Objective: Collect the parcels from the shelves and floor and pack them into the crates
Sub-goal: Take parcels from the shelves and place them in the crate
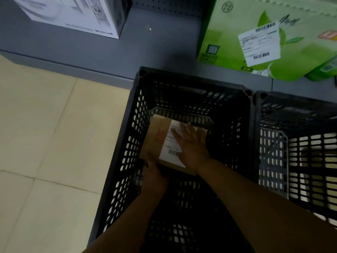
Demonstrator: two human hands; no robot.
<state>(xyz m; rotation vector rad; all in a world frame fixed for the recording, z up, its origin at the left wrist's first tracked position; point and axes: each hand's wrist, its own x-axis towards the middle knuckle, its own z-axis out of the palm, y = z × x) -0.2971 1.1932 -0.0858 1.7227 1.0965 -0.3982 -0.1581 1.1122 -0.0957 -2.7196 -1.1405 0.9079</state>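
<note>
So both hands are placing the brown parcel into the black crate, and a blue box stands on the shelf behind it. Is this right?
Not quite: the box on the shelf behind is green, not blue. The head view shows it. The rest holds: the left hand and right hand are placing the brown parcel into the black crate.

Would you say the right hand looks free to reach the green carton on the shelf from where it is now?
Probably yes. The right hand lies flat and open on the brown parcel inside the black crate, gripping nothing, and the green carton sits just beyond the crate's far rim with nothing between.
</note>
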